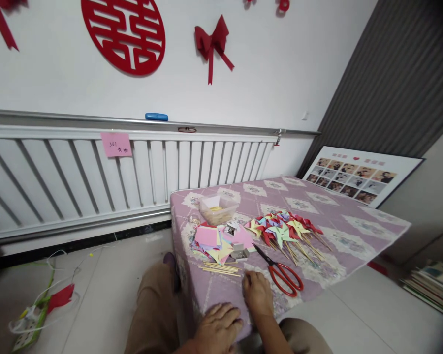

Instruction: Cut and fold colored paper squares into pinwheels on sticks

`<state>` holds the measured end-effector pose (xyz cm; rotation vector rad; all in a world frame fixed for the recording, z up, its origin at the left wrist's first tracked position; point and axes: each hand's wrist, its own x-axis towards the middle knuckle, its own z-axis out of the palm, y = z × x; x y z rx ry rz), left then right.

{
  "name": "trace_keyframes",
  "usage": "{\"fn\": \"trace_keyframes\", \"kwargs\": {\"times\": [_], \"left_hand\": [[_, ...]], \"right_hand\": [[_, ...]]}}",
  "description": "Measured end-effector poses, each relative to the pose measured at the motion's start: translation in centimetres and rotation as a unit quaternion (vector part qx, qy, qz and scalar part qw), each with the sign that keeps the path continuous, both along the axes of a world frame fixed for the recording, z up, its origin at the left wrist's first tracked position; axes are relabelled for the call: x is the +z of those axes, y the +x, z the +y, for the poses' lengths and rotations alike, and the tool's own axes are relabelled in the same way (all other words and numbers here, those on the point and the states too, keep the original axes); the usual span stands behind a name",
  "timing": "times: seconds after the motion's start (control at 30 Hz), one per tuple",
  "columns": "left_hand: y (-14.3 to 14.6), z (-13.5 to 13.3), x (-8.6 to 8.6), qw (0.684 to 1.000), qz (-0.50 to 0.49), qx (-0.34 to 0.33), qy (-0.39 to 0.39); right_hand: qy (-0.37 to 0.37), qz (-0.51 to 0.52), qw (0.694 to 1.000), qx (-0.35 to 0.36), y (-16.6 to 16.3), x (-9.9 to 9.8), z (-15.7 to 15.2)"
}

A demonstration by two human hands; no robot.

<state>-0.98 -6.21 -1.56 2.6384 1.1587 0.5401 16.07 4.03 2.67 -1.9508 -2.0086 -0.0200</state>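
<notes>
My left hand [219, 325] lies flat on the near edge of the table's patterned purple cloth [231, 295], its fingers stretched out and nothing in it. A little further in, my right hand [259, 296] rests on the cloth with its fingers loosely bent; I see nothing held. Just right of it lie scissors [280, 273] with red handles, blades pointing away to the left. Beyond my hands are thin wooden sticks [220, 268], a pile of coloured paper squares [207, 236] and a small grey box [239, 251]. Finished paper pinwheels [281, 234] on sticks lie bunched behind the scissors.
A clear plastic box [218, 209] holding more sticks stands near the radiator [192, 164]. A photo board [365, 174] leans at the back right. On the floor at left lie a power strip [29, 327] with cables and a red piece [61, 297].
</notes>
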Motion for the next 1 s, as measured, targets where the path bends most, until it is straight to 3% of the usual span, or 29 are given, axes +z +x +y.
{"fn": "trace_keyframes", "kwargs": {"times": [0.1,0.2,0.47,0.63,0.77,0.87,1.0], "left_hand": [[-0.3,-0.3,-2.5,0.998,-0.001,0.027,0.062],[-0.3,-0.2,-4.0,0.995,-0.017,0.046,0.091],[-0.4,0.2,-3.1,0.987,-0.146,0.065,0.001],[-0.8,0.8,-1.1,0.945,-0.273,0.166,-0.066],[-2.6,2.3,2.4,0.889,-0.320,0.297,-0.135],[-4.9,4.5,5.0,0.844,-0.352,0.379,-0.140],[-8.2,9.0,6.7,0.800,-0.396,0.433,-0.127]], "right_hand": [[0.004,-0.002,1.000,-0.008,-0.1,0.0,-0.2],[0.002,-0.004,1.000,-0.021,-0.3,-0.1,-0.3],[-0.021,-0.017,0.999,-0.022,-0.2,-0.6,0.2],[-0.032,-0.021,0.999,-0.020,-0.1,-0.9,0.4],[-0.033,-0.021,0.999,-0.022,-0.1,-0.9,0.5],[-0.036,-0.019,0.999,-0.019,0.0,-1.0,0.6],[-0.039,-0.016,0.999,-0.021,0.1,-1.4,0.6]]}}
